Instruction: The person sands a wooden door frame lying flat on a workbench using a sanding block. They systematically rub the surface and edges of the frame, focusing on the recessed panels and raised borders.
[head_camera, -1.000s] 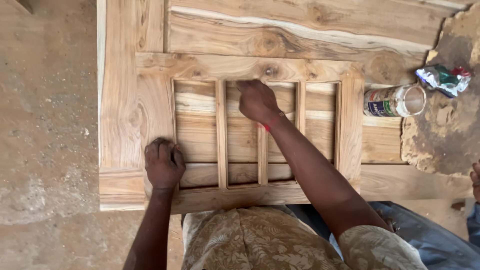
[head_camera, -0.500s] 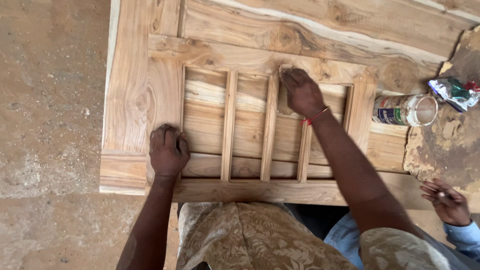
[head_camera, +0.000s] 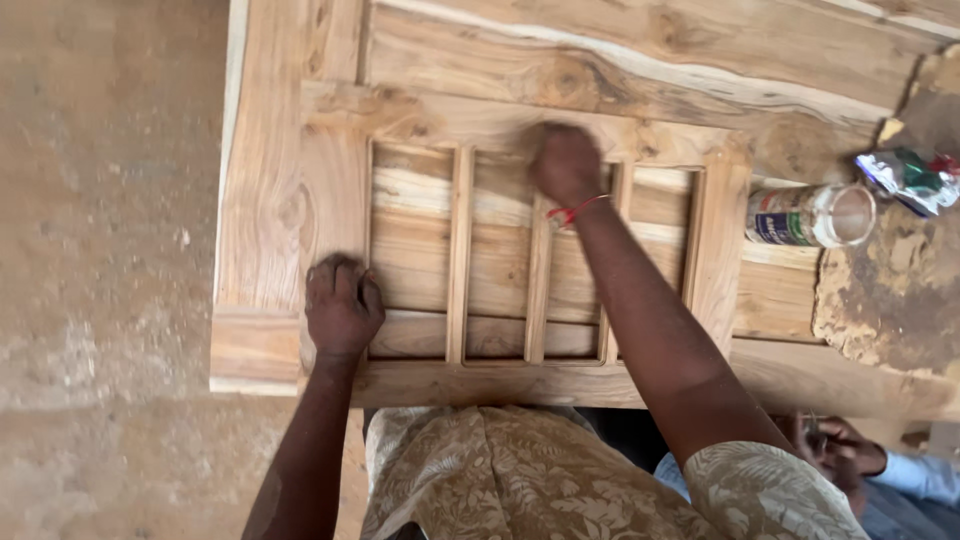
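Right hand (head_camera: 566, 163) now leftward, fisted on frame (head_camera: 520, 125); left hand (head_camera: 341, 305) flat.

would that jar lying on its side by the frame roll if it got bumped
Probably. The jar is round and lies on its side on the wooden planks, so a nudge across its length could set it rolling. It looks see-through and mostly empty, hence likely light. The crumpled wrapper beside it might stop it.

Hands (head_camera: 343, 305) on barred wooden frame (head_camera: 520, 115)
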